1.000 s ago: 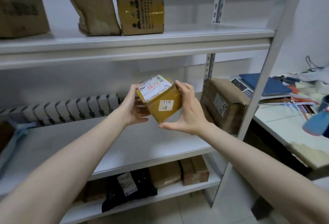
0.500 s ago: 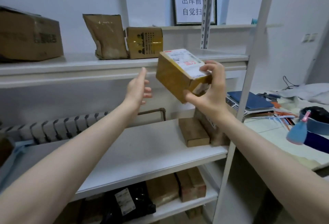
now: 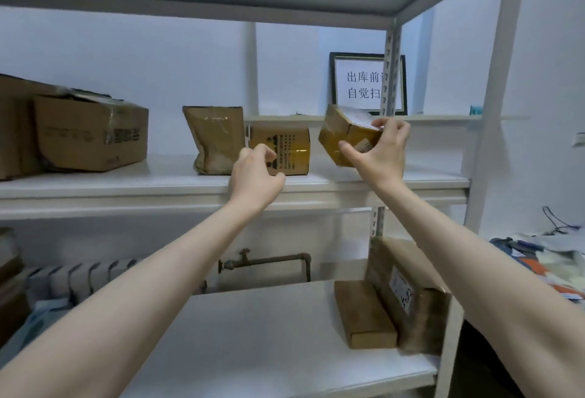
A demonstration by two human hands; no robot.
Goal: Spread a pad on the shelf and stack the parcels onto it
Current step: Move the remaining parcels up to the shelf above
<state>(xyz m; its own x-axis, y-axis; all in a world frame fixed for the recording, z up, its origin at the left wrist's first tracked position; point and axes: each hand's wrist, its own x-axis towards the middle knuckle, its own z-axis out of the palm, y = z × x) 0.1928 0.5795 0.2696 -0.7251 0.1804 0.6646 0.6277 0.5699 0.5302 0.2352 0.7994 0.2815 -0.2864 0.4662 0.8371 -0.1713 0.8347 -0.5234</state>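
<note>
White shelf carries boxes. Right hand grips a tilted parcel above it; left hand loosely curled, empty.

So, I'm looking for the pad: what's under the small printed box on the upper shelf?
A white shelf surface shows around the printed box; pad or bare board, I cannot tell. The left hand covers its lower left corner.

A small yellow-brown taped parcel with a white label is hanging tilted in the right hand just above the white shelf, right of a printed box.
</note>
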